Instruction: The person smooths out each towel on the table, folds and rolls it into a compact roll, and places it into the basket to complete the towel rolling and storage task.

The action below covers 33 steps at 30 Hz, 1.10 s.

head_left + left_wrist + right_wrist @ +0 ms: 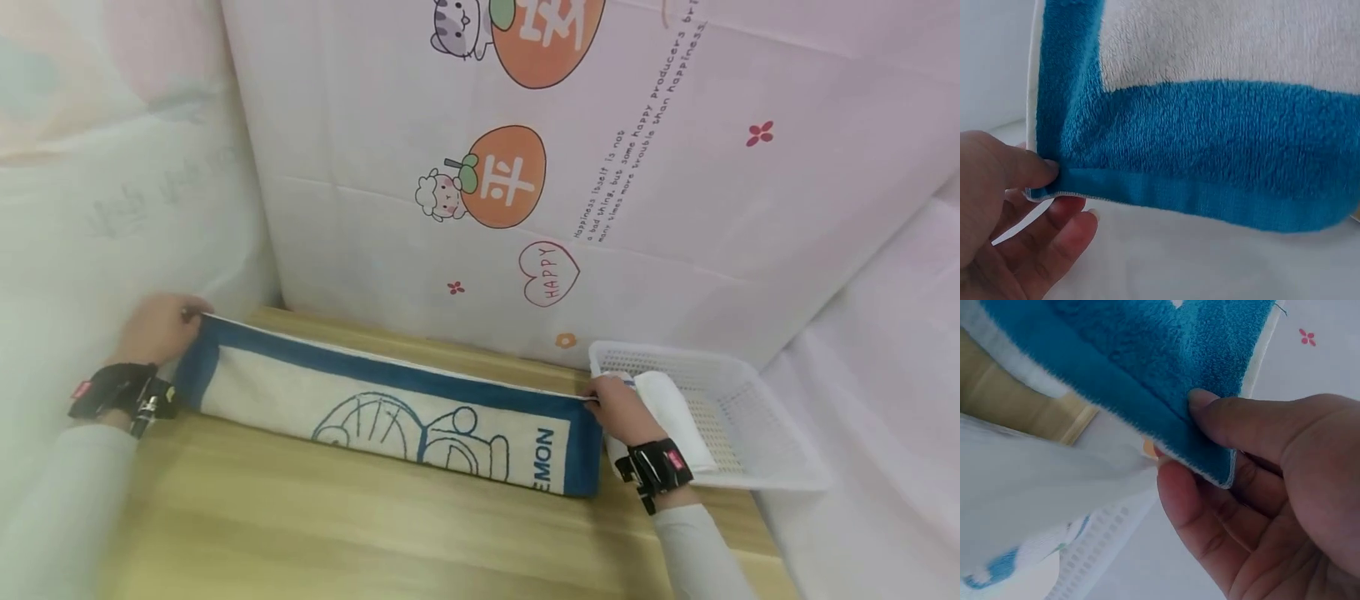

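A blue-bordered white towel (292,379) with a blue cartoon line drawing and the letters "EMON" is stretched between both hands above the table. My left hand (161,329) pinches its upper left corner; in the left wrist view the thumb (1038,172) presses on the blue corner. At the other end my right hand (622,410) pinches the upper right corner, thumb (1210,406) over the blue border in the right wrist view. From the held edge the towel hangs down, its lower edge close over the tabletop.
A white plastic basket (780,425) stands at the right, behind my right hand, with a rolled white towel (675,417) inside. Wood-grain tabletop (337,533) extends in front. Printed white cloth (360,208) hangs along the back, and pale cloth covers both sides.
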Each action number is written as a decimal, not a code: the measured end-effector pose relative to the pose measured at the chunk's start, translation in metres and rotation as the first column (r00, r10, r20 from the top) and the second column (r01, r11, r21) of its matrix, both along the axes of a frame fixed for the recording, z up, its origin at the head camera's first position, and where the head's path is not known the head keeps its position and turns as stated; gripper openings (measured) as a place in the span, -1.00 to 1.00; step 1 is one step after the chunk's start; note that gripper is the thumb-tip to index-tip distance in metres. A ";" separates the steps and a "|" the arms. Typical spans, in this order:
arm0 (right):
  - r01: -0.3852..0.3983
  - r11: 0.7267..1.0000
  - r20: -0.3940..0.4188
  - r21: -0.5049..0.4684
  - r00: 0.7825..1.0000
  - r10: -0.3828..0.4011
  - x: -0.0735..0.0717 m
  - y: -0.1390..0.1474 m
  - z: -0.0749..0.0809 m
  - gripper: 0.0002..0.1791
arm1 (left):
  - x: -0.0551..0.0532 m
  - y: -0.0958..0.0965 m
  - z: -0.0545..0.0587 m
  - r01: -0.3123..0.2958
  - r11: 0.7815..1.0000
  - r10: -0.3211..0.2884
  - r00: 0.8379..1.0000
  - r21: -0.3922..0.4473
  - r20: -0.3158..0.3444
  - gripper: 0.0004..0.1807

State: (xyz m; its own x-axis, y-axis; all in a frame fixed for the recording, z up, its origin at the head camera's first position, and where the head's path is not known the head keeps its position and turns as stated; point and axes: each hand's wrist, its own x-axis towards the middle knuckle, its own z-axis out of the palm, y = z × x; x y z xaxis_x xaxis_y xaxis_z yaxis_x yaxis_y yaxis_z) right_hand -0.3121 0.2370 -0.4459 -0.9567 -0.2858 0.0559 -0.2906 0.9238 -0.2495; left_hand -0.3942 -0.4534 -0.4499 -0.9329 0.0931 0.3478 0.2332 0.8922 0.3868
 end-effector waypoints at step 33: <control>0.163 0.983 0.291 -0.082 0.948 -0.133 0.021 -0.064 -0.105 -0.13 | 0.043 0.078 -0.098 0.001 0.997 0.032 0.890 -0.073 0.455 -0.03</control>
